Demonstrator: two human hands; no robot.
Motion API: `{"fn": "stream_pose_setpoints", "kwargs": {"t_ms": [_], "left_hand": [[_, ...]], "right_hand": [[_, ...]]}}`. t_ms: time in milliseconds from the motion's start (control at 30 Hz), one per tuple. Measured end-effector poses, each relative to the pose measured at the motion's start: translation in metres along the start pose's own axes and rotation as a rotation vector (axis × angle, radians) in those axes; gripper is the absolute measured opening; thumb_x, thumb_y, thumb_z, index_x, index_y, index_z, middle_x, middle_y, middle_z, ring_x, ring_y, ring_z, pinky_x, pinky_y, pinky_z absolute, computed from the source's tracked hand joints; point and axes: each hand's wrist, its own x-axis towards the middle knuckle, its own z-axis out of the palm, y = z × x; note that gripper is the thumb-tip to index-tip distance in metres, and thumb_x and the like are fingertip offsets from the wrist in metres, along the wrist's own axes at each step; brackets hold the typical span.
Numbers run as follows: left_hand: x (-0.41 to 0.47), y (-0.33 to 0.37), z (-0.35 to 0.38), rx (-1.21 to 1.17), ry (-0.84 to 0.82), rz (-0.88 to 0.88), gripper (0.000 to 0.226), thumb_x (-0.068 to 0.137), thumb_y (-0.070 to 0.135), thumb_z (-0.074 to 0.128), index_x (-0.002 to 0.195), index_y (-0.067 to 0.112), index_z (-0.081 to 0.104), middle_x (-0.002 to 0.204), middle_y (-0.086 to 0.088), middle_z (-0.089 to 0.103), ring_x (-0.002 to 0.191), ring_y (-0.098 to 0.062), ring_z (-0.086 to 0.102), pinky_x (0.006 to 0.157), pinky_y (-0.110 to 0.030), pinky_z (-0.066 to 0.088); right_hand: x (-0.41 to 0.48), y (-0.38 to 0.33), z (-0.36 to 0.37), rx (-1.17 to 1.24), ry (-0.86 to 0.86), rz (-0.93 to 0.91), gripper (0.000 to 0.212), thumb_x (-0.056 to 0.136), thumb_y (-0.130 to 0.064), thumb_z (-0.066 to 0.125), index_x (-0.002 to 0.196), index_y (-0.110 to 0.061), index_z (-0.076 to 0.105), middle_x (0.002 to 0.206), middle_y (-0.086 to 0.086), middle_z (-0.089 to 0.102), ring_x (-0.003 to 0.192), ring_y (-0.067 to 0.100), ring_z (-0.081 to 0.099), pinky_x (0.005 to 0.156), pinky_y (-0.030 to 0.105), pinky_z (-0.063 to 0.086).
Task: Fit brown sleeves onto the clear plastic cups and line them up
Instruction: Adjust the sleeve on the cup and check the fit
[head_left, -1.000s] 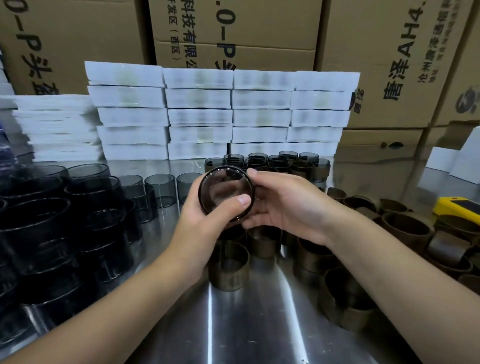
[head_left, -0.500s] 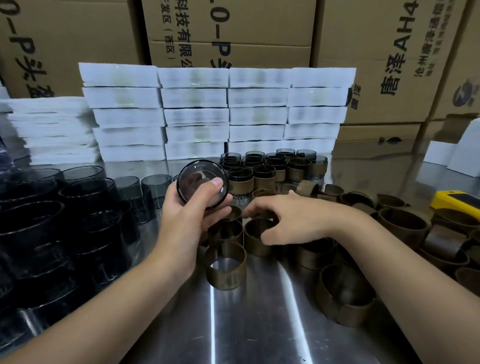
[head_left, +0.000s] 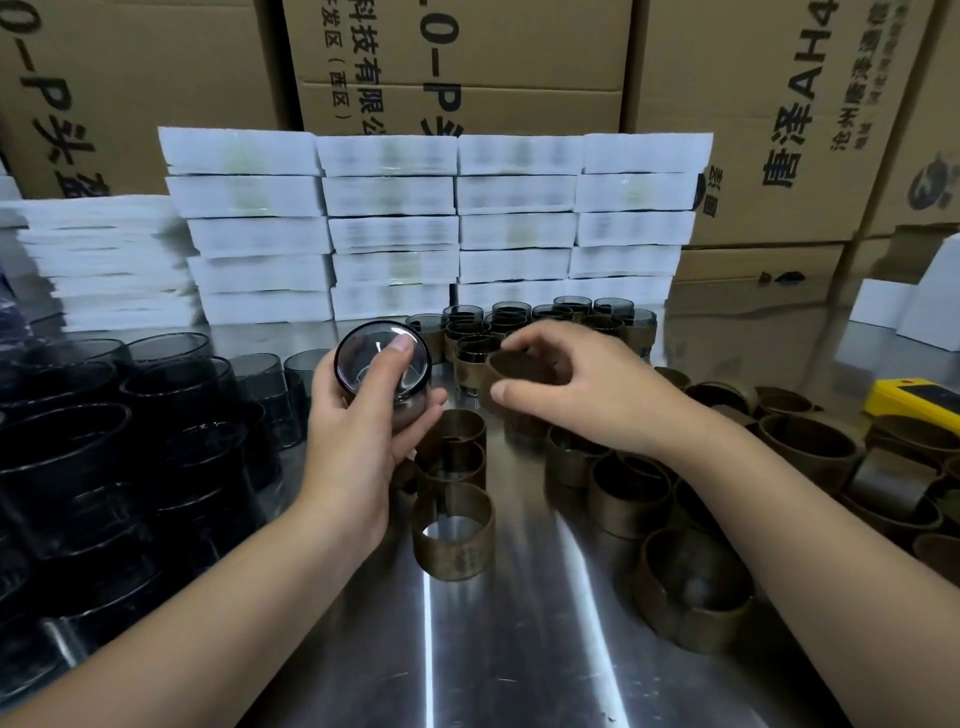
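Note:
My left hand (head_left: 358, 431) holds a clear smoky plastic cup (head_left: 382, 361) tilted on its side, base toward me, above the steel table. My right hand (head_left: 582, 384) grips a loose brown sleeve (head_left: 519, 366) just right of the cup, lifted off the table. Finished sleeved cups (head_left: 524, 325) stand in rows behind the hands. Bare cups (head_left: 171, 395) are stacked at the left. Loose brown sleeves (head_left: 452, 530) lie in front of the hands and to the right.
Stacks of white flat boxes (head_left: 395, 228) stand along the back of the steel table (head_left: 467, 649), with cardboard cartons (head_left: 753, 119) behind them. A yellow device (head_left: 914, 402) lies at the right edge. More white boxes (head_left: 914, 312) sit at the far right.
My right hand let go of the cup, reached down among the sleeves and picked one up. My left hand moved the cup slightly left and keeps holding it.

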Motion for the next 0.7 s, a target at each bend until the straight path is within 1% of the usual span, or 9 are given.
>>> {"fn": "stream_pose_setpoints", "kwargs": {"t_ms": [67,133,233,333,433,500,567,633,700], "left_hand": [[-0.002,0.003,0.003,0.011,0.009,-0.006,0.054,0.059,0.047,0.080,0.104,0.025,0.060,0.100,-0.001,0.068,0.084,-0.030,0.073,0.067,-0.026,0.058],[-0.003,0.005,0.006,0.020,-0.001,-0.027,0.072,0.046,0.057,0.076,0.107,0.024,0.059,0.104,-0.004,0.068,0.085,-0.028,0.073,0.068,-0.027,0.058],[-0.007,0.009,0.008,-0.008,-0.051,-0.114,0.089,0.051,0.063,0.067,0.125,0.015,0.056,0.114,-0.013,0.069,0.095,-0.029,0.071,0.073,-0.031,0.059],[-0.012,0.011,0.010,0.025,-0.159,-0.153,0.085,0.065,0.066,0.064,0.131,0.013,0.055,0.122,-0.012,0.067,0.106,-0.024,0.068,0.091,-0.039,0.055],[-0.016,0.009,0.012,0.055,-0.253,-0.172,0.083,0.066,0.058,0.065,0.135,0.014,0.052,0.130,-0.010,0.062,0.113,-0.022,0.064,0.101,-0.044,0.048],[-0.017,0.007,0.011,0.091,-0.320,-0.164,0.084,0.067,0.057,0.064,0.138,0.016,0.047,0.132,-0.007,0.061,0.116,-0.019,0.062,0.103,-0.045,0.047],[-0.019,0.005,0.012,0.110,-0.344,-0.157,0.093,0.062,0.053,0.067,0.142,0.015,0.040,0.130,-0.006,0.061,0.114,-0.016,0.063,0.101,-0.045,0.048],[-0.020,0.003,0.010,0.120,-0.327,-0.137,0.101,0.056,0.048,0.072,0.144,0.014,0.037,0.117,-0.002,0.066,0.102,-0.010,0.067,0.096,-0.042,0.052],[-0.019,0.002,0.008,0.129,-0.322,-0.112,0.097,0.056,0.041,0.075,0.141,0.013,0.039,0.112,-0.001,0.068,0.098,-0.010,0.068,0.093,-0.040,0.053]], "right_hand": [[-0.001,-0.002,0.003,0.058,0.135,-0.041,0.049,0.069,-0.060,0.066,0.114,-0.039,0.057,0.105,-0.019,0.058,0.088,-0.005,0.055,0.075,0.018,0.042],[-0.004,-0.006,0.004,0.135,0.216,-0.104,0.050,0.070,-0.058,0.069,0.115,-0.041,0.056,0.106,-0.021,0.057,0.082,-0.007,0.052,0.074,0.014,0.039],[-0.009,-0.014,0.004,0.226,0.248,-0.210,0.053,0.069,-0.049,0.077,0.116,-0.043,0.053,0.111,-0.019,0.057,0.092,0.002,0.057,0.083,0.024,0.047],[-0.014,-0.021,0.005,0.234,0.256,-0.305,0.057,0.066,-0.046,0.080,0.115,-0.046,0.051,0.104,-0.022,0.056,0.089,0.003,0.058,0.083,0.025,0.048],[-0.017,-0.025,0.005,0.186,0.269,-0.376,0.062,0.063,-0.041,0.082,0.119,-0.036,0.055,0.106,-0.019,0.055,0.091,0.000,0.056,0.081,0.015,0.043],[-0.018,-0.027,0.007,0.144,0.262,-0.431,0.063,0.064,-0.034,0.085,0.121,-0.025,0.059,0.111,-0.011,0.057,0.097,-0.003,0.055,0.083,0.011,0.040],[-0.019,-0.028,0.009,0.110,0.254,-0.458,0.061,0.065,-0.026,0.086,0.120,-0.018,0.061,0.112,-0.003,0.058,0.102,0.000,0.055,0.086,0.014,0.041],[-0.020,-0.029,0.009,0.100,0.246,-0.464,0.058,0.066,-0.019,0.085,0.119,-0.017,0.061,0.111,-0.002,0.057,0.101,0.001,0.055,0.086,0.014,0.042],[-0.021,-0.029,0.009,0.098,0.231,-0.464,0.059,0.067,-0.021,0.083,0.121,-0.019,0.060,0.112,-0.005,0.056,0.099,-0.002,0.054,0.085,0.012,0.041]]}}
